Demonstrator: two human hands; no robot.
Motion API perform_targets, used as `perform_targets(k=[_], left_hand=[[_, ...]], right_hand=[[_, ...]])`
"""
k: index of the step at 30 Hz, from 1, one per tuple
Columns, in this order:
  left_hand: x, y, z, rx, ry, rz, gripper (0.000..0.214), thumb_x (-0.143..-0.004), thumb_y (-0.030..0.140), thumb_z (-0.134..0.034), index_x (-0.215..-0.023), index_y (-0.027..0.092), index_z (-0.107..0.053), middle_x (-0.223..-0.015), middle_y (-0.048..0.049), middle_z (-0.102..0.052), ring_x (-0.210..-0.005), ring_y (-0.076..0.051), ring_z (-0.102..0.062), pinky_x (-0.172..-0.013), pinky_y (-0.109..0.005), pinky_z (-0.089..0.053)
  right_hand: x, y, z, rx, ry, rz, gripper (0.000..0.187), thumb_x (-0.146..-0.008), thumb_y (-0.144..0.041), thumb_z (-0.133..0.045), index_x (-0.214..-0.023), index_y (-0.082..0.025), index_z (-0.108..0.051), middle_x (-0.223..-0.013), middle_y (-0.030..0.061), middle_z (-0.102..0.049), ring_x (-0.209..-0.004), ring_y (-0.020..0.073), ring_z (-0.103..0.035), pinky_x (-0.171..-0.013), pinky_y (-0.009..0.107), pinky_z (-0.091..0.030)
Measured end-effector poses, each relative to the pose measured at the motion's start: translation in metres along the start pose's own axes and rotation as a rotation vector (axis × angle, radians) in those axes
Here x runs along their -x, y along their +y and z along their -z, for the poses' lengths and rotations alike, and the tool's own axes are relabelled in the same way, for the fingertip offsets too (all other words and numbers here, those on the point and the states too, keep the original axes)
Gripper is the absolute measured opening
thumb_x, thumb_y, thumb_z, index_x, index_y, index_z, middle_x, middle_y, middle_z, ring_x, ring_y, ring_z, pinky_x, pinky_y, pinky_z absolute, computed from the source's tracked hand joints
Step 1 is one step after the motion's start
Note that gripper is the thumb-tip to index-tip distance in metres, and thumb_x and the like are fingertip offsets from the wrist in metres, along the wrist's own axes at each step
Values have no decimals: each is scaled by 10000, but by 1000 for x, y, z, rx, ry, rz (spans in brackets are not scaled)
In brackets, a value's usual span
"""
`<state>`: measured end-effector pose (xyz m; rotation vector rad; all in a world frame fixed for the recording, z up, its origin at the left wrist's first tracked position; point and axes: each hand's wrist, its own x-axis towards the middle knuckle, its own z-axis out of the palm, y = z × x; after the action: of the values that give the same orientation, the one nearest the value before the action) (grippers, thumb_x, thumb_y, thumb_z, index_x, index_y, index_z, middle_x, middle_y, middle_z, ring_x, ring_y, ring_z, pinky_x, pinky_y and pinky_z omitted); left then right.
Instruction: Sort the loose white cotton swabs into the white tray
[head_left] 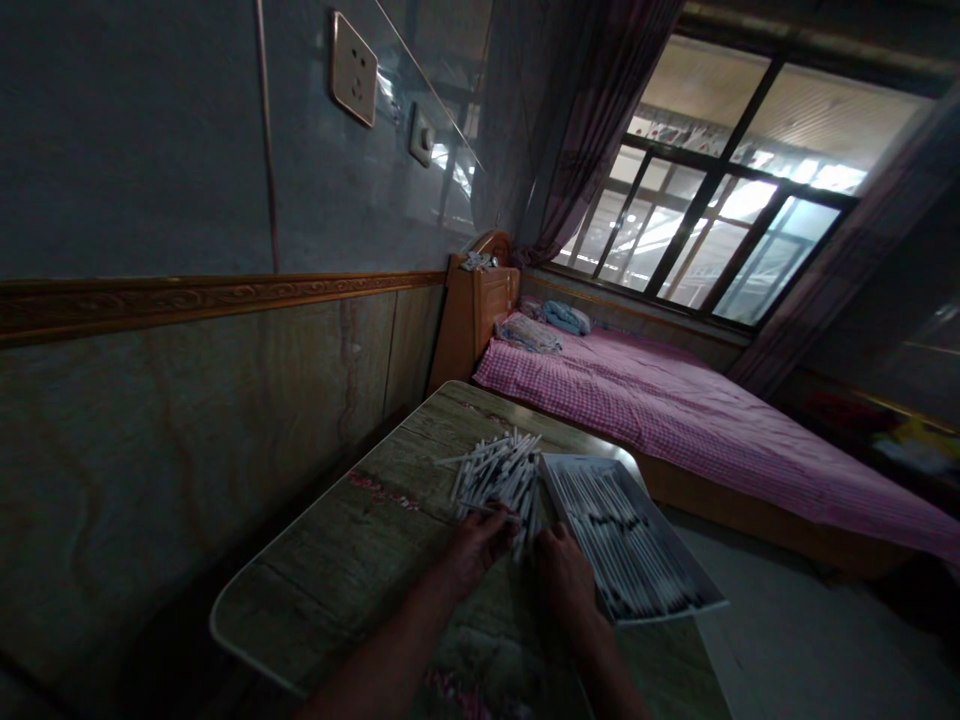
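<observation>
White sticks (499,465): one heap beside one tray (681,540).

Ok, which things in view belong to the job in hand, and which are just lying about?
In the job, it seems:
Loose white sticks, at the left hand
Tray of lined-up sticks, beside the right hand
Table under both

Just lying about:
Blue bundle on the bed
Greyish cloth there
Items on the headboard

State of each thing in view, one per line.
Left hand: curled, pinching a white stick
Right hand: curled; contents unclear
Loose sticks: heaped, pointing various ways
Tray: uncovered
Tray sticks: side by side
Pink sheet: spread over bed
Curtains: drawn apart
</observation>
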<state>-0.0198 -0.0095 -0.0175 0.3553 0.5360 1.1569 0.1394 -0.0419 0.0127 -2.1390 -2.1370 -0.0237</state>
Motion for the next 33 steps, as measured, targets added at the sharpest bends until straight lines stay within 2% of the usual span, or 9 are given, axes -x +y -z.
perform_targets(k=[3, 5, 9, 14, 21, 26, 33], left_hand=[[-1, -1, -1, 14, 15, -15, 229, -682, 160, -841, -830, 141, -666, -762, -20, -756, -653, -131, -721, -579, -194, -555], [-1, -2, -1, 18, 29, -17, 239, -671, 149, -845, -830, 144, -666, -757, -15, -752, -658, -133, -719, -580, -196, -551], [-2, -4, -4, -7, 46, -28, 256, -654, 167, -856, -828, 146, -669, -751, -21, -750, -660, -145, -716, -572, -205, -536], [-1, -6, -6, -48, 48, -47, 302, -608, 207, -886, -811, 149, -671, -728, -21, -750, -652, -146, -708, -579, -209, -521], [0, -10, -7, -77, 39, -31, 385, -536, 250, -922, -805, 150, -665, -683, -19, -745, -613, -147, -697, -590, -226, -532], [2, -10, -10, -77, 21, -20, 384, -528, 261, -923, -793, 149, -670, -684, -21, -744, -608, -148, -693, -589, -231, -530], [4, -10, -13, -87, 1, -39, 417, -496, 298, -934, -787, 146, -677, -676, -18, -738, -604, -147, -684, -598, -237, -524]], right_hand=[[2, 4, -5, -148, 98, -32, 240, -893, -96, -429, -929, -184, -649, -942, 93, -678, -774, 181, -659, -603, 243, -378], [5, 4, -11, -357, 190, -8, 199, -889, -155, -443, -897, -185, -640, -878, 80, -686, -760, 191, -656, -637, 253, -416], [12, -2, -22, -828, 353, 14, 195, -840, -303, -513, -902, -187, -657, -887, 76, -709, -836, 218, -667, -743, 287, -483], [13, -14, -22, -1143, 363, -132, 261, -774, -385, -593, -914, -188, -692, -865, 62, -728, -794, 220, -670, -698, 298, -512], [10, -18, -10, -1272, 357, -192, 231, -714, -382, -664, -830, -185, -695, -793, 43, -719, -749, 206, -656, -676, 289, -512], [12, -18, -13, -1313, 343, -174, 232, -727, -381, -667, -848, -186, -696, -800, 41, -717, -753, 205, -658, -672, 287, -512], [13, -16, -16, -1293, 383, -116, 330, -751, -391, -655, -1002, -179, -687, -940, 74, -735, -869, 231, -678, -744, 317, -527]])
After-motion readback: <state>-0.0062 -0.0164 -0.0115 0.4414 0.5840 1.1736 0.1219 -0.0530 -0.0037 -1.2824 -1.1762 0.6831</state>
